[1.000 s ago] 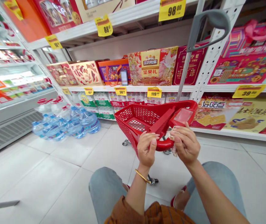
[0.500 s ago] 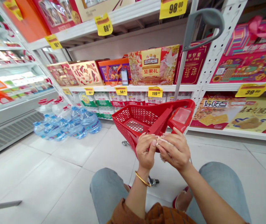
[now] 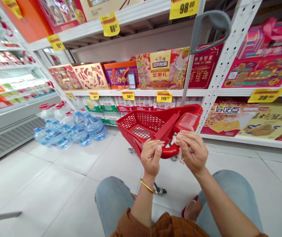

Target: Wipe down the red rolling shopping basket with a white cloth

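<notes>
A red plastic shopping basket [image 3: 131,131] on wheels stands before my knees, its long grey handle [image 3: 193,38] raised. My left hand [image 3: 151,156] is closed over the near rim of the basket, with the thumb pressed toward the fingers. To its right, my right hand [image 3: 194,149] pinches a crumpled, whitish cloth or tissue [image 3: 181,155] beside the curved red rim. Most of that cloth is hidden behind the fingers. A red panel with a pale rectangular label [image 3: 186,121] lies just beyond my right fingertips.
Shelves ahead carry gift boxes [image 3: 162,69] and yellow price tags [image 3: 164,96], with packs of bottled water [image 3: 143,104] underneath. Large water bottles [image 3: 79,130] stand on the tiled floor at left, near a chilled display case [image 3: 19,123]. Snack boxes [image 3: 230,117] fill the lower right shelf.
My hands, which were together at the rim, have moved apart. The right hand has shifted slightly right, and more of the cloth shows. The basket and its handle have moved slightly left.
</notes>
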Available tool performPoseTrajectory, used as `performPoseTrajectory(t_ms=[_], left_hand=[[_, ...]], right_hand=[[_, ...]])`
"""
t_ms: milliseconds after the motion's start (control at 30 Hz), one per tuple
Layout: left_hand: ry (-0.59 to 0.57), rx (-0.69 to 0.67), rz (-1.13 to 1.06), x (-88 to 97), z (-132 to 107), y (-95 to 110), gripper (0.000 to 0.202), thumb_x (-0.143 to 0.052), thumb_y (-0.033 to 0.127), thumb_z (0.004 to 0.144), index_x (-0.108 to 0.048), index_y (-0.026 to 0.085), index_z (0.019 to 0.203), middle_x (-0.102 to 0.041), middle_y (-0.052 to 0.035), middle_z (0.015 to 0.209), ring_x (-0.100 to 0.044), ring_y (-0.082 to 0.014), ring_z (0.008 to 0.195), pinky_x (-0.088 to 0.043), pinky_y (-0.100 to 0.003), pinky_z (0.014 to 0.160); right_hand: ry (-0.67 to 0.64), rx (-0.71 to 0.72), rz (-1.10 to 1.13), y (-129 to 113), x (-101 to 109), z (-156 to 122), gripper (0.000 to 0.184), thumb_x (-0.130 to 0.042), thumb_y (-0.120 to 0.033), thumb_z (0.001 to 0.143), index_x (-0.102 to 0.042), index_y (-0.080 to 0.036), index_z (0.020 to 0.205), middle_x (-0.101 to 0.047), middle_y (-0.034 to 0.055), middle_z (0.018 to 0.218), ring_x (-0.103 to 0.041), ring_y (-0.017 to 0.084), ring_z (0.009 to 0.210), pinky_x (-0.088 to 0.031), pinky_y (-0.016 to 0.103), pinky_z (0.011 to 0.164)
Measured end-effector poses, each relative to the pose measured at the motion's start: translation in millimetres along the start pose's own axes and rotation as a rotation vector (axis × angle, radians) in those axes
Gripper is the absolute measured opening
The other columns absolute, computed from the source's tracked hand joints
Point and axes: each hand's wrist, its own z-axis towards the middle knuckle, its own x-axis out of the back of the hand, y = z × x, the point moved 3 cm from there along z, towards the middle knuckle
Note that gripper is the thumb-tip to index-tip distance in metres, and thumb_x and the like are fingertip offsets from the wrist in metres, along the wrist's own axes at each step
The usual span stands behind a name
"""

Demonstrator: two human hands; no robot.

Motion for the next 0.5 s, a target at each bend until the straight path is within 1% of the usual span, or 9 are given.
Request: performPoseTrajectory(t_ms=[67,133,167,233,300,367,500], left_hand=[[0.013,-0.009,0.01,1.5,-0.7,-0.1,0.025,-0.05,0.029,0.095,-0.072,0.022,0.085,-0.076,-0.0038,0.089,-0.069,-0.019,0.089,-0.044,-0.045,0.098],[0.028,-0.026,0.011,3.6,-1.3,-0.2,0.025,-0.05,0.028,0.094,-0.072,0.022,0.084,-0.075,-0.0031,0.088,-0.069,-0.0187,0.088,-0.046,-0.044,0.096],[0.035,-0.031,0.008,4.8,-1.3,-0.4,0.025,-0.05,0.028,0.094,-0.072,0.022,0.084,-0.075,-0.0027,0.087,-0.069,-0.0187,0.086,-0.046,-0.044,0.095],[0.042,-0.03,-0.008,7.4,-1.0,-1.3,0.024,-0.052,0.028,0.093,-0.072,0.022,0.083,-0.075,-0.0025,0.086,-0.069,-0.019,0.085,-0.047,-0.043,0.094],[0.036,-0.023,-0.033,9.8,-0.2,-2.5,0.024,-0.052,0.028,0.093,-0.073,0.022,0.082,-0.076,-0.0024,0.086,-0.07,-0.0193,0.084,-0.048,-0.043,0.093],[0.029,-0.016,-0.048,12.3,0.7,-3.7,0.023,-0.053,0.027,0.092,-0.073,0.022,0.082,-0.076,-0.0023,0.085,-0.07,-0.0195,0.085,-0.047,-0.043,0.092],[0.028,0.007,-0.049,17.0,1.8,-6.0,0.023,-0.053,0.029,0.092,-0.073,0.023,0.082,-0.075,-0.0019,0.086,-0.069,-0.0194,0.086,-0.044,-0.043,0.097]], right_hand=[[-0.046,0.034,0.003,-14.5,-4.8,1.2,0.018,-0.061,-0.02,0.087,-0.069,-0.025,0.102,-0.071,0.0053,0.1,-0.067,0.023,0.1,-0.044,0.055,0.106],[-0.125,0.13,0.008,-29.2,-12.1,1.1,0.017,-0.063,-0.02,0.085,-0.069,-0.024,0.101,-0.072,0.0049,0.098,-0.066,0.023,0.101,-0.045,0.054,0.105],[-0.142,0.167,0.004,-34.1,-15.1,0.8,0.017,-0.064,-0.02,0.084,-0.069,-0.025,0.1,-0.072,0.0042,0.096,-0.067,0.022,0.1,-0.045,0.053,0.106],[-0.131,0.206,-0.013,-37.6,-19.1,0.3,0.015,-0.066,-0.021,0.083,-0.069,-0.026,0.097,-0.073,0.0022,0.091,-0.068,0.021,0.096,-0.043,0.053,0.108],[-0.123,0.223,-0.015,-34.4,-21.1,-0.3,0.015,-0.066,-0.021,0.083,-0.07,-0.026,0.096,-0.073,0.0009,0.09,-0.069,0.019,0.092,-0.039,0.054,0.11],[-0.123,0.226,-0.007,-27.4,-21.0,-0.8,0.015,-0.066,-0.021,0.083,-0.07,-0.026,0.097,-0.073,0.0013,0.09,-0.069,0.02,0.093,-0.037,0.055,0.111],[-0.12,0.158,0.043,-9.8,-16.8,-0.8,0.017,-0.061,-0.019,0.086,-0.07,-0.025,0.099,-0.073,0.0041,0.094,-0.068,0.023,0.099,-0.04,0.055,0.108]])
